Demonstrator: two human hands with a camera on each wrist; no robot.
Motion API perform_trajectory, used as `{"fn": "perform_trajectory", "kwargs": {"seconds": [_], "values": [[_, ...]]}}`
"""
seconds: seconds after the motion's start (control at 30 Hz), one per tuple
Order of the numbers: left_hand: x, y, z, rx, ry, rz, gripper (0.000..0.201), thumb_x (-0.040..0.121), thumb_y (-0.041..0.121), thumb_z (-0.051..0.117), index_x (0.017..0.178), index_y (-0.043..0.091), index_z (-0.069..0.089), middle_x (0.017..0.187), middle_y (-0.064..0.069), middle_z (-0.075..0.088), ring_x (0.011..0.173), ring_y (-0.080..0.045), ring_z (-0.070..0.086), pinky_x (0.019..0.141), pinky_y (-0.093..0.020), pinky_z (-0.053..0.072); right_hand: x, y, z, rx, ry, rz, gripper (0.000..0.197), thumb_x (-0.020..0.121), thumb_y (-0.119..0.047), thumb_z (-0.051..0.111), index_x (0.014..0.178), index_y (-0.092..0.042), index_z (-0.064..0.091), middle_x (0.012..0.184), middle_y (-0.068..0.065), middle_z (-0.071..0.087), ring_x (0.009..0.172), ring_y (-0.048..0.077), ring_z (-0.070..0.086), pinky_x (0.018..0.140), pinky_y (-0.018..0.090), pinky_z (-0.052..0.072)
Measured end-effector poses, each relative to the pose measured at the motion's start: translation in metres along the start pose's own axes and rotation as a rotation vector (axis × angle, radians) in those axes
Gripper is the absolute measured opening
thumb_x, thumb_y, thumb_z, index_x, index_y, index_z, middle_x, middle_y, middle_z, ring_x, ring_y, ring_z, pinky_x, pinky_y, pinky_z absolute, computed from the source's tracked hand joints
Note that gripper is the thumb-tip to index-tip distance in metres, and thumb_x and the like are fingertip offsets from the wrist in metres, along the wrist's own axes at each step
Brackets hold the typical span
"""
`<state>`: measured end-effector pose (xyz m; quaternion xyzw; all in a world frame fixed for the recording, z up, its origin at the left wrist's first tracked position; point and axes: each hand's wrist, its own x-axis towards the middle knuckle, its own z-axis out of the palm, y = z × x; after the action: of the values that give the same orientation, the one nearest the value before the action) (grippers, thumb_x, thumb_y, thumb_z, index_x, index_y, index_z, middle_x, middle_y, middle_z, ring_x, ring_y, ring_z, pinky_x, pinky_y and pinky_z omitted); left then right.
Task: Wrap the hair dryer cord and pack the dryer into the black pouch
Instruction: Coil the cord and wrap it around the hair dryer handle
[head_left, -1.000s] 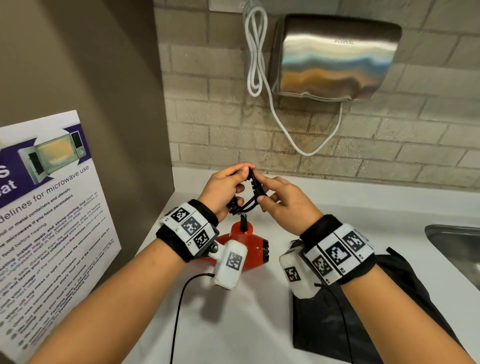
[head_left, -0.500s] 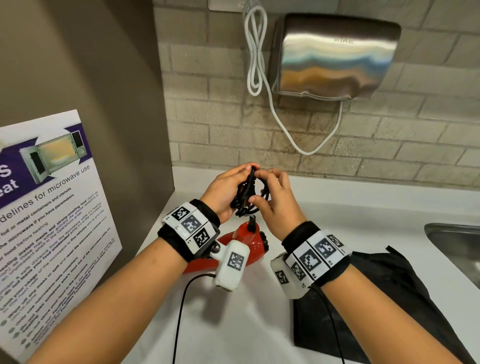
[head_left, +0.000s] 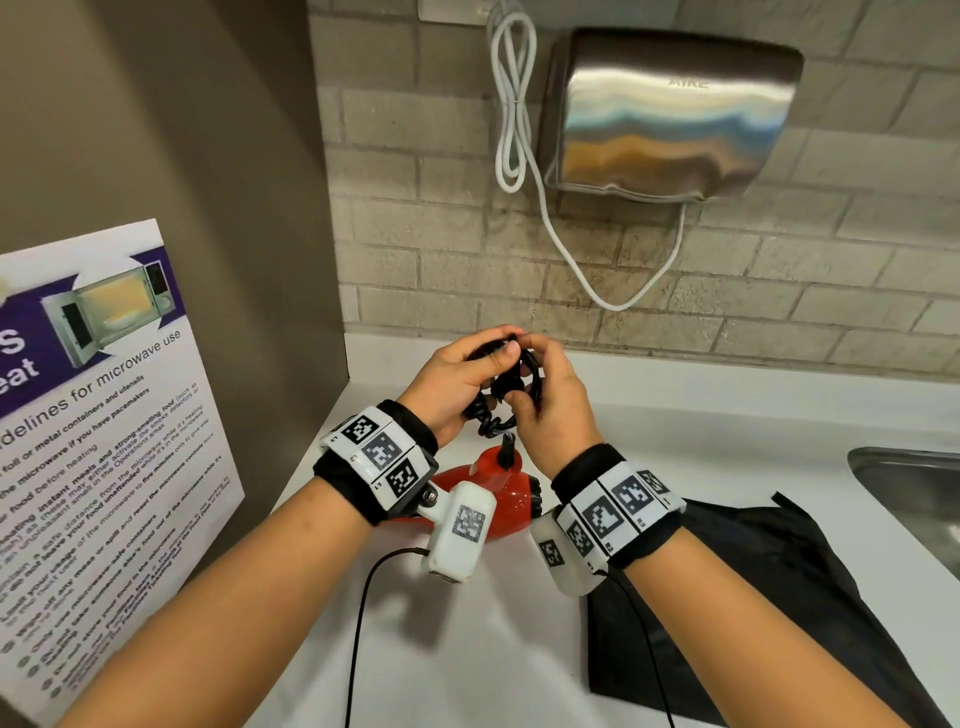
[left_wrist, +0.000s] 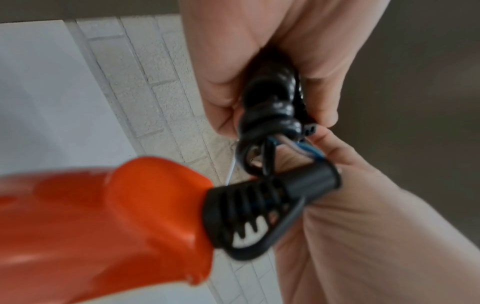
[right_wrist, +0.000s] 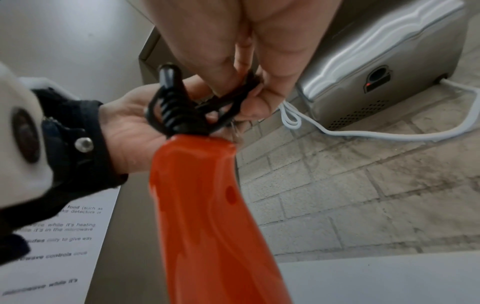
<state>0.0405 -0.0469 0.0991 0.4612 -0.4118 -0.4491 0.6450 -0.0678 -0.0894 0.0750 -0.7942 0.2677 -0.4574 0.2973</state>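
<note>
- While both hands meet above the white worktop, the left hand curls round the bundled black cord.
- Facing it, the right hand pinches the cord's loops from the other side.
- Below them the red hair dryer stands with its black strain relief pointing up.
- Just right of it, the black pouch lies flat, near a steel sink.

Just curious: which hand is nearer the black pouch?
Right. The right hand is up at the cord, its wrist above the black pouch's corner; the left hand is farther left.
</note>
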Motion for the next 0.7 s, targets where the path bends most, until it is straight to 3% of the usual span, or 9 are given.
{"fn": "perform_trajectory", "kwargs": {"seconds": [0.07, 0.13, 0.2, 0.23, 0.3, 0.4, 0.5, 0.6, 0.7], "values": [[0.000, 0.000, -0.002, 0.029, -0.014, 0.014, 0.018, 0.088, 0.010, 0.055, 0.097, 0.024, 0.063, 0.085, 0.002, 0.062, 0.072, -0.007, 0.060, 0.063, -0.023, 0.045, 0.000, 0.003, -0.001, 0.027, 0.006, -0.001, 0.046, 0.078, 0.006, 0.052, 0.119, -0.014, 0.045, 0.113, 0.006, 0.055, 0.100, 0.021, 0.058, 0.089, 0.032, 0.049], [0.001, 0.001, -0.005, 0.050, -0.012, 0.031, 0.021, 0.088, 0.006, 0.055, 0.099, 0.021, 0.062, 0.085, 0.002, 0.059, 0.065, -0.003, 0.056, 0.061, -0.021, 0.045, 0.000, 0.005, -0.004, 0.030, 0.004, 0.021, 0.040, 0.081, -0.002, 0.057, 0.117, -0.017, 0.045, 0.105, 0.002, 0.055, 0.077, 0.023, 0.061, 0.069, 0.025, 0.051], [0.001, 0.001, -0.008, 0.031, -0.005, 0.044, 0.023, 0.087, 0.001, 0.054, 0.102, 0.017, 0.061, 0.081, 0.001, 0.055, 0.053, 0.000, 0.051, 0.051, -0.016, 0.042, 0.000, 0.007, -0.007, 0.023, -0.004, 0.065, 0.038, 0.083, -0.010, 0.060, 0.118, -0.018, 0.045, 0.102, 0.000, 0.056, 0.058, 0.018, 0.059, 0.055, 0.014, 0.047], [0.001, 0.001, -0.008, 0.017, -0.007, 0.045, 0.024, 0.087, -0.001, 0.053, 0.101, 0.016, 0.061, 0.080, 0.001, 0.053, 0.048, 0.000, 0.048, 0.047, -0.014, 0.040, -0.001, 0.007, -0.008, 0.017, -0.015, 0.088, 0.039, 0.085, -0.013, 0.059, 0.120, -0.018, 0.045, 0.103, -0.002, 0.057, 0.057, 0.013, 0.059, 0.055, 0.013, 0.047], [0.002, 0.001, -0.008, 0.004, -0.013, 0.044, 0.024, 0.086, -0.004, 0.052, 0.097, 0.015, 0.061, 0.079, -0.001, 0.052, 0.044, 0.000, 0.044, 0.043, -0.013, 0.037, -0.001, 0.007, -0.009, 0.028, -0.081, 0.139, 0.038, 0.089, -0.015, 0.054, 0.125, -0.017, 0.045, 0.107, -0.002, 0.057, 0.067, 0.014, 0.062, 0.065, 0.022, 0.053], [0.001, 0.001, -0.006, -0.008, -0.011, 0.045, 0.025, 0.085, -0.008, 0.053, 0.092, 0.014, 0.062, 0.078, -0.003, 0.050, 0.042, -0.001, 0.045, 0.041, -0.012, 0.036, -0.001, 0.008, -0.010, 0.195, -0.278, 0.223, 0.043, 0.087, 0.003, 0.046, 0.121, -0.024, 0.044, 0.101, -0.005, 0.058, 0.085, 0.021, 0.058, 0.074, 0.036, 0.050], [0.001, 0.002, -0.008, 0.023, 0.012, 0.041, 0.025, 0.082, -0.008, 0.056, 0.089, 0.016, 0.063, 0.078, -0.001, 0.052, 0.045, -0.001, 0.048, 0.041, -0.012, 0.036, 0.000, 0.012, -0.013, 0.144, -0.373, 0.208, 0.045, 0.084, 0.010, 0.044, 0.114, -0.023, 0.045, 0.100, -0.003, 0.056, 0.086, 0.020, 0.057, 0.071, 0.033, 0.051], [0.000, 0.001, -0.009, 0.018, 0.025, 0.028, 0.022, 0.082, -0.005, 0.058, 0.085, 0.016, 0.064, 0.064, 0.006, 0.051, 0.040, -0.001, 0.036, 0.039, -0.013, 0.030, 0.003, 0.018, -0.019, 0.039, -0.353, 0.156, 0.028, 0.088, 0.004, 0.047, 0.111, -0.012, 0.053, 0.093, -0.001, 0.055, 0.079, 0.018, 0.057, 0.072, 0.032, 0.051], [0.000, 0.001, -0.008, -0.004, 0.049, 0.016, 0.014, 0.083, 0.003, 0.060, 0.081, 0.016, 0.064, 0.057, 0.008, 0.048, 0.039, -0.002, 0.030, 0.039, -0.014, 0.027, 0.008, 0.021, -0.025, 0.005, -0.327, 0.131, 0.029, 0.088, 0.005, 0.047, 0.112, -0.007, 0.055, 0.093, -0.002, 0.054, 0.074, 0.016, 0.053, 0.072, 0.028, 0.046]]}}
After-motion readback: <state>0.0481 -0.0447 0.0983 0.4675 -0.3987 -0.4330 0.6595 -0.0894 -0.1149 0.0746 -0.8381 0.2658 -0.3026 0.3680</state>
